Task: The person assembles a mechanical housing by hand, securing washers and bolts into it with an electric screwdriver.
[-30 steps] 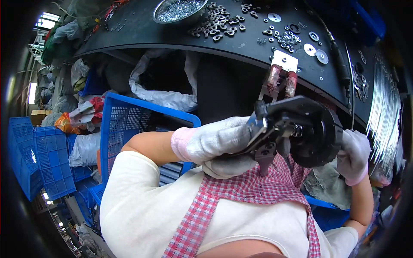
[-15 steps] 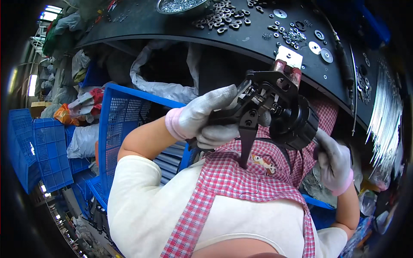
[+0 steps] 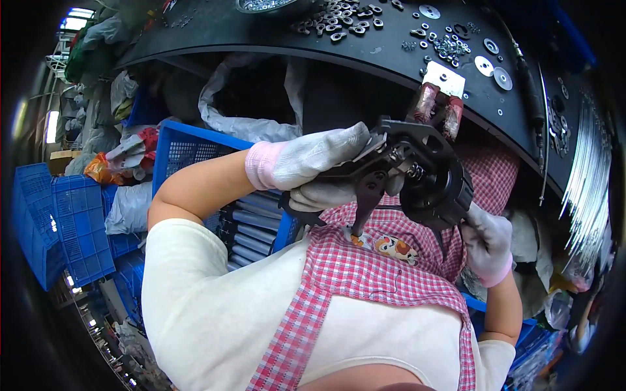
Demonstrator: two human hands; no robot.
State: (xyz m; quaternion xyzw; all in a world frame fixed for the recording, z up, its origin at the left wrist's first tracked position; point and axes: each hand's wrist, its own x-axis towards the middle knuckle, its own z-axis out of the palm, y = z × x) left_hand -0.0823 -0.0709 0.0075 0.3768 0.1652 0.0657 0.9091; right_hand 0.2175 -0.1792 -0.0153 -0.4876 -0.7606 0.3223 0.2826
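A worker in grey-white gloves is holding a black mechanism (image 3: 417,189) in front of a checked apron (image 3: 313,319), just short of the workbench (image 3: 215,32). The left hand (image 3: 319,159) is closing around the handle end, thumb lying along the top, a grip that is probably bearing most of the weight. The right hand (image 3: 488,244) is curling at the lower edge of the round drum (image 3: 450,202), perhaps steadying that far side; whether its fingers are gripping or merely resting, one cannot tell. A lever (image 3: 367,202) is pointing down toward the apron, seemingly angled so that the spring and inner parts are facing the wearer. On the bench, ring-ended metal pieces (image 3: 338,37) and small nuts (image 3: 450,49) are lying in loose groups, apparently for easy picking. A blue basket (image 3: 215,137) is standing beside the left arm, its grey tubes (image 3: 251,231) lying side by side.
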